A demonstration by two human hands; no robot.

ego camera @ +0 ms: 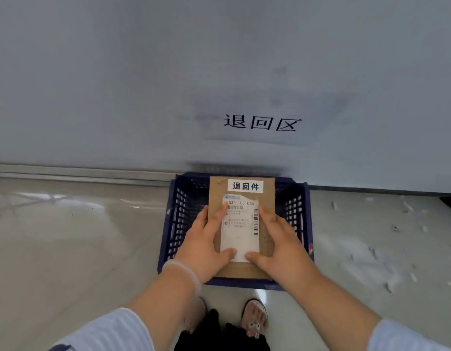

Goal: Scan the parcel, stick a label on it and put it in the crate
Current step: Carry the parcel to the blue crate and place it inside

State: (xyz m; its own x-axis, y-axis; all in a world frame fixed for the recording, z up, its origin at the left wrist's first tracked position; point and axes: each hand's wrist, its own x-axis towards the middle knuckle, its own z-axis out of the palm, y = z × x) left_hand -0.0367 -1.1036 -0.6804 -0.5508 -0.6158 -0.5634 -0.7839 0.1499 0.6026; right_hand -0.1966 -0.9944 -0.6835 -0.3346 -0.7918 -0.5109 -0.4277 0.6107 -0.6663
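A flat brown cardboard parcel (pixel 267 196) hangs over the dark blue slatted crate (pixel 177 219) on the floor. It carries a white shipping slip (pixel 240 231) with barcodes and, near its far edge, a white label (pixel 245 186) printed with black characters. My left hand (pixel 204 247) grips the parcel's left side, thumb on the slip's lower edge. My right hand (pixel 280 244) grips the right side the same way. The crate's inside is mostly hidden by the parcel.
The crate stands against a pale grey wall (pixel 143 84) with black characters (pixel 262 122) printed above it. Glossy floor tiles (pixel 80 236) spread left and right; the right side is scuffed. My sandalled feet (pixel 254 317) stand just before the crate.
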